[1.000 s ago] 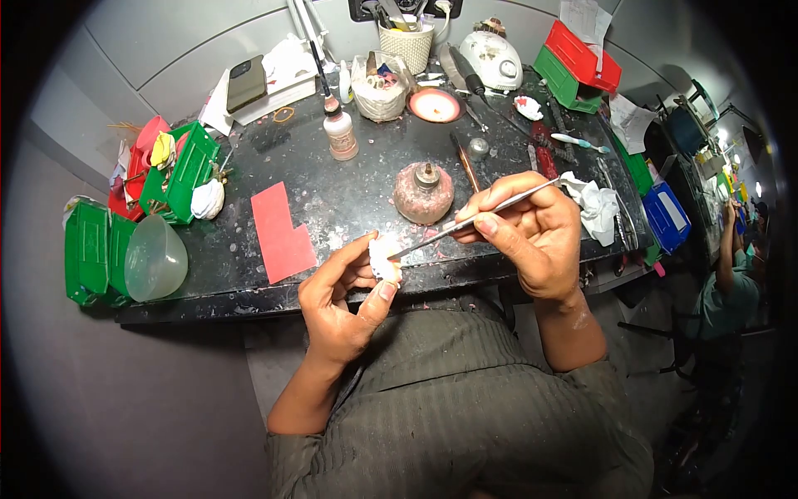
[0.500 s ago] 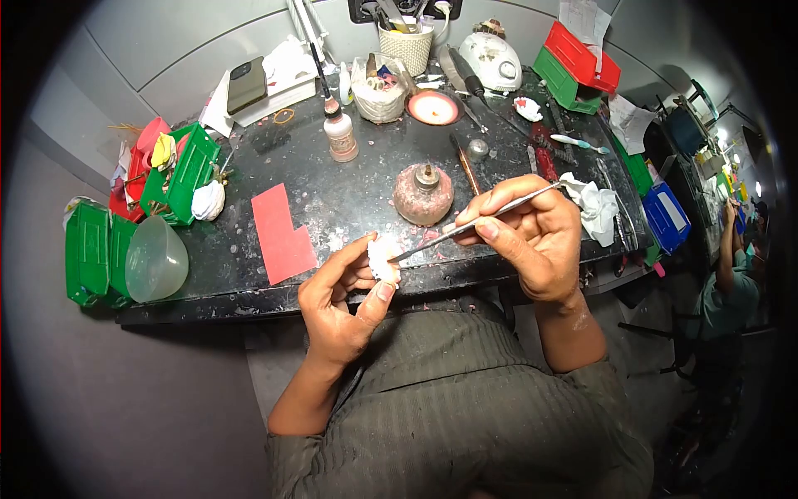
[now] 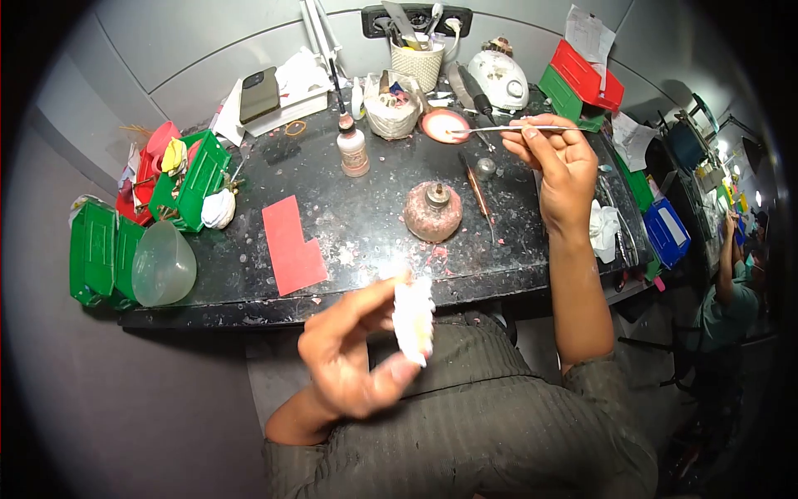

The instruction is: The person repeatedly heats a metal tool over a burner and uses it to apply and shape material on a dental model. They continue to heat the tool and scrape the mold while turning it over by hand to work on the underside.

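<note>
My left hand (image 3: 356,359) pinches a small white dental model (image 3: 413,320) with a scalloped, tooth-like edge, raised in front of my body and partly washed out by glare. Away at the upper right, my right hand (image 3: 561,166) grips a thin metal wax carver (image 3: 499,129) like a pen. The carver's tip reaches over the pale middle of a round, pink-rimmed dish (image 3: 455,137). Between the two hands stands a squat, pink-stained spirit burner (image 3: 433,214). A notched sheet of pink wax (image 3: 291,249) lies near the bench's front edge, left of centre.
A dropper bottle (image 3: 352,150) and a plastic-lined tub (image 3: 391,112) stand behind the burner. Near it lies a brown-handled tool (image 3: 477,191). Green bins (image 3: 191,179) and a translucent bowl (image 3: 164,264) crowd the left. Another person (image 3: 731,291) sits far right.
My right hand has moved up and away, taking the carver's tip from the dental model to the round dish. My left hand has shifted down and slightly right with the model.
</note>
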Demonstrator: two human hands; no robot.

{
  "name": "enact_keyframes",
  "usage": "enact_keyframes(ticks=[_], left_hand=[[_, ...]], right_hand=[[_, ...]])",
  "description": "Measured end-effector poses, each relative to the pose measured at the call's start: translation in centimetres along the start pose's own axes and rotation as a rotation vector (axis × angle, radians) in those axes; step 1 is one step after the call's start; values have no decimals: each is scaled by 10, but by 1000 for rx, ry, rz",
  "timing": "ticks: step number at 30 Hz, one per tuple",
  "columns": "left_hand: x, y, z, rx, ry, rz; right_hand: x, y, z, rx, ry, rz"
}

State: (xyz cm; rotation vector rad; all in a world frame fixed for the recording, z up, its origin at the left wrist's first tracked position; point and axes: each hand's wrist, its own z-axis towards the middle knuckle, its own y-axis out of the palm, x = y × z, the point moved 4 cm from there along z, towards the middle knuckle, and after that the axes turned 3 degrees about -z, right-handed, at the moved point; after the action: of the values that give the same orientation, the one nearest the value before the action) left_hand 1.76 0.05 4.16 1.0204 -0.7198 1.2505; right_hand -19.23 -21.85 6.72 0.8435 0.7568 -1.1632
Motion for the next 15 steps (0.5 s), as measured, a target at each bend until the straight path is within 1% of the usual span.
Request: enact_keyframes(ticks=[2,4,5,8,9,11,12,13,14,15], left_hand=[[18,4,-3,-104,157,59],[26,7,-7,-136,286,18],[30,9,-6,-123,312,4],[30,14,-11,-74,299,-46],[29,12,-9,-103,333,-22],[25,6,-11,-94,314,10],[24,5,-12,-82,294,42],[20,5,-9,-27,245,51],[17,0,-4,-26,91,27],[9,-5,1,53,70,-17]], right_hand=[[5,4,1,-7,-3,-62],[12,4,3,1,4,-58],[14,3,3,12,3,-57],[18,3,3,29,49,-42],[19,2,4,30,50,-43],[24,-2,4,26,116,25],[25,-6,5,26,116,23],[28,-10,5,11,149,94],[29,-13,4,-3,181,165],[28,-15,2,-4,183,162]])
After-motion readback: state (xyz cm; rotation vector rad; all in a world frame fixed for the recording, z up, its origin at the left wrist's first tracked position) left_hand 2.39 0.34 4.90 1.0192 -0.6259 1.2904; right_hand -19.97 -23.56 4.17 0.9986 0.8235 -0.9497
